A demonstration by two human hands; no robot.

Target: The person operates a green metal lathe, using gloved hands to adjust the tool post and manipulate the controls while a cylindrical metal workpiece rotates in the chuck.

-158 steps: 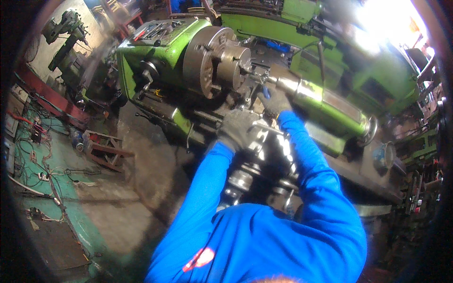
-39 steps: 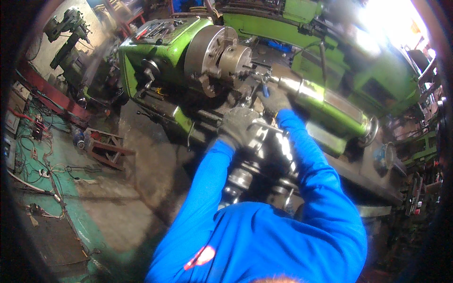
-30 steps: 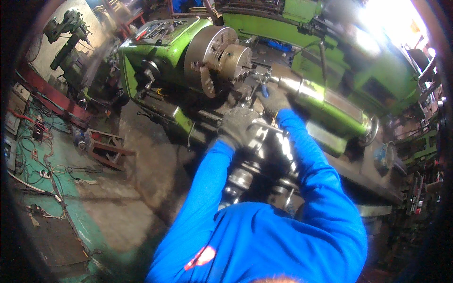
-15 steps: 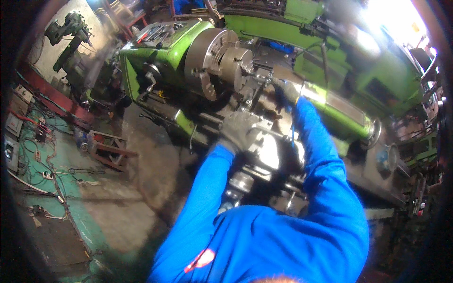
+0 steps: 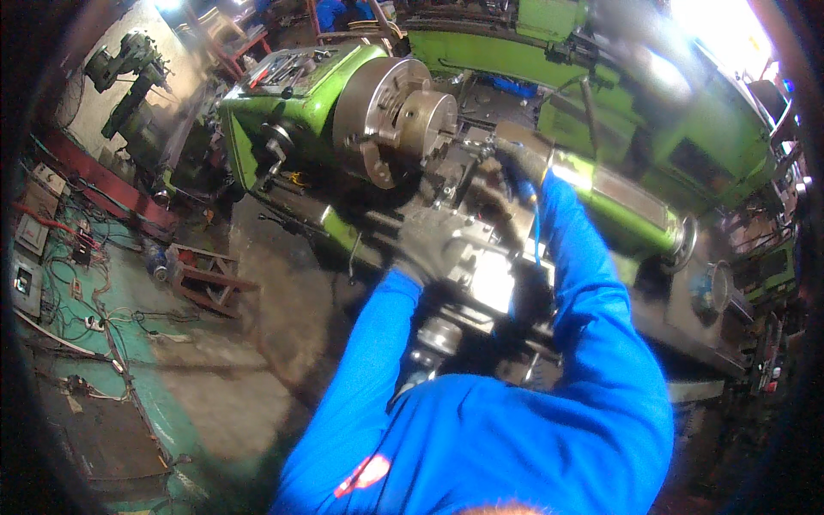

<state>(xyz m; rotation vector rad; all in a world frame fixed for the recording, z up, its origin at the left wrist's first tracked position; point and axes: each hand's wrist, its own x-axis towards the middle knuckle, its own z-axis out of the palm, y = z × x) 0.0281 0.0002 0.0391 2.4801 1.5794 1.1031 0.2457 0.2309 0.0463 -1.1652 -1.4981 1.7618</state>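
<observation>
My left hand [image 5: 429, 243], in a grey work glove, lies over the near left side of the lathe's carriage [image 5: 493, 281], fingers reaching toward the tool post area. My right hand [image 5: 525, 160], also gloved, is farther off, beside the tailstock end. It is closed round what looks like an air blow gun, mostly hidden by the glove; a thin blue hose [image 5: 538, 240] hangs below it. Just left of that hand, a metal bar or nozzle points toward a round metal workpiece [image 5: 433, 120], held in the large lathe chuck [image 5: 360, 120].
The green headstock [image 5: 330, 81] carries several hand tools on top. A tailstock handwheel [image 5: 684, 243] is at the right. Another green machine [image 5: 481, 51] stands behind. On the left floor are cables, boxes and a rusty metal stand [image 5: 210, 275]. A drilling or milling machine [image 5: 129, 73] stands far left.
The view has shifted slightly. My right hand stays beside the tailstock and the blue hose hangs a little differently. My left hand remains on the carriage.
</observation>
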